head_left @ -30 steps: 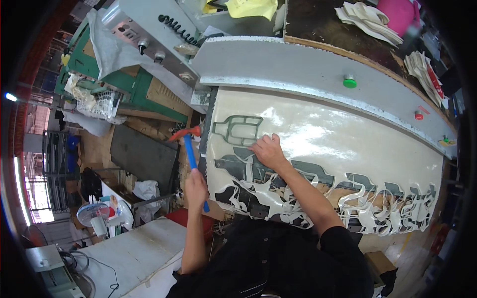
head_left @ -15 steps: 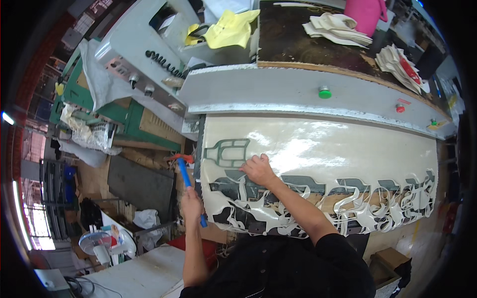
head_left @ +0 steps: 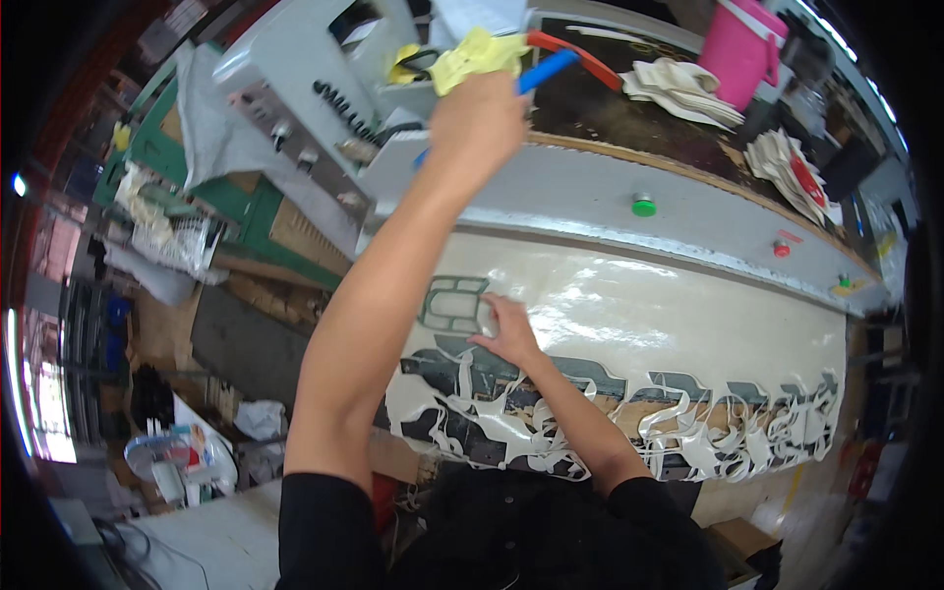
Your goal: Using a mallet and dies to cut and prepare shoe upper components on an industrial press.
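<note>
Over the grey beam (head_left: pixel 570 185): left hand (head_left: pixel 479 123) grips a blue-handled red hammer (head_left: pixel 549 72).
On the cream sheet (head_left: pixel 600 275): green frame (head_left: pixel 455 317) lies near the left end.
At the frame's right edge: right hand (head_left: pixel 511 334), thumb and fingers parted; contact unclear.

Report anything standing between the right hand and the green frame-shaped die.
Nothing visible: the right hand is at the right edge of the green die. The left forearm merely hides the die's left end from view.
</note>
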The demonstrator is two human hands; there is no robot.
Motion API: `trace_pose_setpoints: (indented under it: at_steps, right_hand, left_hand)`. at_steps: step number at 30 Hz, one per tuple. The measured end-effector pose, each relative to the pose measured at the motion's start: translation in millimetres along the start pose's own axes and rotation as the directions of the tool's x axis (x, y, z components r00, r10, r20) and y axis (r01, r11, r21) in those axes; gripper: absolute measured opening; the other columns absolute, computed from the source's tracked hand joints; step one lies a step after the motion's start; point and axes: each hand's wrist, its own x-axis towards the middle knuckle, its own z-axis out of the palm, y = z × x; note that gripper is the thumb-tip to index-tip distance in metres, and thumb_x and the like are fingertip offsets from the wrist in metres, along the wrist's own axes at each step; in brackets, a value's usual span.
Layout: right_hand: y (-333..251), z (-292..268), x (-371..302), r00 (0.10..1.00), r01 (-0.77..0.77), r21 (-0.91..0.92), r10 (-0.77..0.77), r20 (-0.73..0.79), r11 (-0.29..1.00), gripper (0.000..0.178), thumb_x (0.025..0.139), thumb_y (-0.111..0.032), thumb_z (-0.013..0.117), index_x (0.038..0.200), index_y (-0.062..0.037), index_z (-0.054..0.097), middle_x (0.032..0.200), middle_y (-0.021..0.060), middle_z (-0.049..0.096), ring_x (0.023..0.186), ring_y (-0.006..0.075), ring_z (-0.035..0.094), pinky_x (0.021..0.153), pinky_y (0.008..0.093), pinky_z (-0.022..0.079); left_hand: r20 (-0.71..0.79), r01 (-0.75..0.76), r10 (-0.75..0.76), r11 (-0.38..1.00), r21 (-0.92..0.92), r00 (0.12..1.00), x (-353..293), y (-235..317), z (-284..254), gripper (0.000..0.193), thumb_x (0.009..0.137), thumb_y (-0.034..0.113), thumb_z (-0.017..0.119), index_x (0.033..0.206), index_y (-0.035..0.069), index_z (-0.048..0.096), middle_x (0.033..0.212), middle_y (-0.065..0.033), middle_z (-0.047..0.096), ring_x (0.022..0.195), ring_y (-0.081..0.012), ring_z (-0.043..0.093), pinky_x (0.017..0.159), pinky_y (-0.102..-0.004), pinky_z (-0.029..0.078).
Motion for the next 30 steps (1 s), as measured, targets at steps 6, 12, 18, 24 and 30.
trace_pose_setpoints:
  at_steps: [6, 12, 18, 24, 30]
  right_hand:
    - [2, -1, -18, 0.915, 0.079, -0.401, -0.226, -0.335, 0.913, 0.071, 0.077, -0.043, 0.089, 0.132, -0.0063, 0.064, 0.134, 0.0163, 0.059, 0.127, 0.0377, 0.052, 0.111, 0.0502, 0.037]
    - [17, -8, -31, 0.958, 0.130, -0.485, -0.236, -0.164, 0.865, 0.058, 0.093, -0.028, 0.073, 0.143, -0.0024, 0.059, 0.153, 0.0180, 0.051, 0.142, 0.0364, 0.046, 0.126, 0.0508, 0.028]
    - [9, -8, -26, 0.956, 0.079, -0.492, -0.206, -0.210, 0.867, 0.060, 0.094, -0.026, 0.072, 0.146, -0.0018, 0.055, 0.160, 0.0171, 0.046, 0.151, 0.0343, 0.038, 0.127, 0.0484, 0.026]
    - [12, -3, -29, 0.966, 0.057, -0.465, -0.166, -0.197, 0.884, 0.060, 0.096, -0.027, 0.070, 0.148, -0.0023, 0.054, 0.162, 0.0168, 0.044, 0.153, 0.0346, 0.036, 0.128, 0.0493, 0.025]
    - [8, -14, -26, 0.977, 0.057, -0.434, -0.141, -0.162, 0.899, 0.061, 0.097, -0.030, 0.068, 0.149, -0.0025, 0.053, 0.163, 0.0158, 0.042, 0.154, 0.0329, 0.033, 0.127, 0.0502, 0.023]
  left_hand:
    - [-0.250, -0.346, 0.362, 0.932, 0.109, 0.898, -5, -4, 41, 0.016, 0.089, 0.015, 0.076, 0.100, 0.004, 0.074, 0.089, -0.0162, 0.071, 0.085, -0.0390, 0.070, 0.075, -0.0504, 0.054]
    - [0.177, -0.416, 0.463, 0.874, -0.250, 0.868, -194, -66, 92, 0.024, 0.085, 0.012, 0.079, 0.107, 0.006, 0.072, 0.103, -0.0161, 0.067, 0.098, -0.0355, 0.066, 0.085, -0.0464, 0.054]
    - [0.574, -0.121, 0.149, 0.989, -0.087, 0.805, -264, -139, 139, 0.032, 0.084, 0.016, 0.082, 0.111, 0.004, 0.071, 0.109, -0.0193, 0.068, 0.107, -0.0417, 0.066, 0.091, -0.0484, 0.055]
    - [0.614, -0.044, 0.155, 0.980, -0.193, 0.774, -259, -151, 132, 0.040, 0.077, 0.015, 0.088, 0.110, 0.000, 0.073, 0.107, -0.0203, 0.069, 0.102, -0.0419, 0.067, 0.089, -0.0467, 0.055]
    - [0.665, 0.271, 0.027, 0.901, -0.340, 0.746, -204, -193, 37, 0.036, 0.078, 0.001, 0.088, 0.110, -0.003, 0.072, 0.093, -0.0133, 0.068, 0.085, -0.0224, 0.066, 0.076, -0.0332, 0.053]
